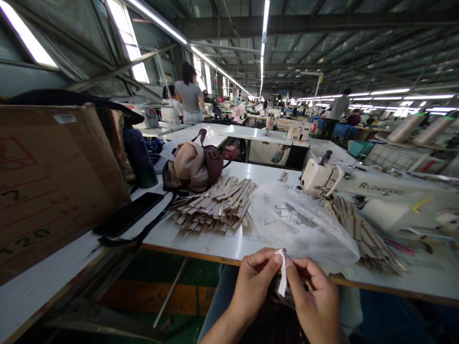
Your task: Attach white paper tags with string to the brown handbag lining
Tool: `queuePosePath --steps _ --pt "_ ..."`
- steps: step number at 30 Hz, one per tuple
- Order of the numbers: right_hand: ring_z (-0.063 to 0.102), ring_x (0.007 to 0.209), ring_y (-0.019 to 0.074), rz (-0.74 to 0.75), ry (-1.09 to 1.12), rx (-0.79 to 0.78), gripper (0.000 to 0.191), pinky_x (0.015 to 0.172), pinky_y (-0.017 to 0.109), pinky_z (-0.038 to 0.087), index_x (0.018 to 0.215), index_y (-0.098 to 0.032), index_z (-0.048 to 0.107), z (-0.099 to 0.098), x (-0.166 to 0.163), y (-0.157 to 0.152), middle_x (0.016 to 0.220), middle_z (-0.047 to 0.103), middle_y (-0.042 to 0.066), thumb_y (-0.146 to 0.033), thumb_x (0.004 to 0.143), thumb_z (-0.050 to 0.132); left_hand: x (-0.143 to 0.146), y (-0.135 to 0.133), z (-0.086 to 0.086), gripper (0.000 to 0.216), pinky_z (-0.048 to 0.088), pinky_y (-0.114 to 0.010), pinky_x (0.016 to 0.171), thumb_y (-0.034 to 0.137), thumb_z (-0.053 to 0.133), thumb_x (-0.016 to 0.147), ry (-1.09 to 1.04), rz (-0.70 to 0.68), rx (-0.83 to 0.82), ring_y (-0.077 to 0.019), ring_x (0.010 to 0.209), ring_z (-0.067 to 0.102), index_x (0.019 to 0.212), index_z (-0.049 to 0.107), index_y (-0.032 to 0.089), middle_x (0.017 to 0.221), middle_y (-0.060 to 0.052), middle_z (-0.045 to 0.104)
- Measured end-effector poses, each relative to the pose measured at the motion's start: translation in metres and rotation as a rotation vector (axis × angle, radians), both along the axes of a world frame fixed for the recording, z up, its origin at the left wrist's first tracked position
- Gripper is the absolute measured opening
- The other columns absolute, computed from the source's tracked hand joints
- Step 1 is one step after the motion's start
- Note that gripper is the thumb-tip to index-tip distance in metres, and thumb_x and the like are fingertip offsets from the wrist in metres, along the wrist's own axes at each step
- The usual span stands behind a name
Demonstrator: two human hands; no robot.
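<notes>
Both my hands meet just in front of the table's front edge, above my lap. Between them is a narrow white strip (282,277), its upper end pinched and its lower end hanging free. My left hand (254,279) grips the strip between thumb and fingertips. My right hand (312,291) pinches it from the other side, fingers curled. Dark fabric (283,310) lies under the hands, partly hidden by them. Beyond the hands, a heap of beige zippers (215,205) is spread on the white table (201,243), beside a clear plastic bag (304,224).
A sewing machine (380,191) stands at right, more zippers (358,229) by its needle end. At left are a cardboard box (53,186), a black phone (129,214), a dark bottle (140,157) and a beige-and-brown bag (193,165). A person (190,95) stands farther back.
</notes>
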State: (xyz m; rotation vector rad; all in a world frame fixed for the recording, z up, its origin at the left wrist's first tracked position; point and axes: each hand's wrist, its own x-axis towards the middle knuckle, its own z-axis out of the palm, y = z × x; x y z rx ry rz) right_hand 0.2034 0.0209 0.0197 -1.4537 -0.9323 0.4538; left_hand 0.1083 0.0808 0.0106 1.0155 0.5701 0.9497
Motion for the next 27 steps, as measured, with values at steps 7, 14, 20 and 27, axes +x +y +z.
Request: queuePosePath --steps 7,14,20,27 --pt "0.057 0.057 0.0154 0.0 -0.026 -0.003 0.029 0.057 0.022 0.047 0.074 -0.017 0.063 -0.002 0.001 0.001 0.063 0.062 0.003 -0.045 0.079 0.061 0.001 0.001 -0.006 0.023 0.044 -0.024 0.066 0.031 0.064 0.083 0.0 -0.003 -0.007 -0.0132 0.068 0.054 0.092 0.073 0.013 0.073 -0.004 0.063" --pt "0.056 0.057 0.0146 0.002 -0.048 -0.009 0.029 0.055 0.022 0.046 0.076 -0.017 0.064 -0.005 0.0 0.002 0.064 0.062 0.002 -0.045 0.08 0.06 0.003 -0.001 -0.01 0.024 0.045 -0.025 0.067 0.033 0.064 0.082 -0.032 0.002 -0.067 -0.0134 0.069 0.056 0.093 0.072 0.013 0.075 -0.004 0.065" --pt "0.061 0.064 0.0167 -0.074 -0.158 -0.018 0.029 0.059 0.023 0.05 0.085 -0.017 0.064 -0.012 0.019 0.0 0.074 0.066 0.006 -0.046 0.083 0.057 0.001 0.002 -0.007 0.022 0.044 -0.023 0.072 0.034 0.067 0.08 0.044 0.129 -0.023 -0.0126 0.072 0.056 0.086 0.073 0.014 0.076 -0.003 0.067" --pt "0.066 0.086 0.0208 0.176 -0.19 -0.055 0.029 0.075 0.026 0.054 0.099 -0.018 0.064 -0.004 0.024 0.003 0.096 0.068 0.009 -0.041 0.083 0.059 -0.001 0.002 -0.002 0.02 0.044 -0.025 0.075 0.031 0.062 0.083 0.126 0.156 0.211 -0.0163 0.079 0.057 0.085 0.073 0.014 0.081 -0.005 0.063"
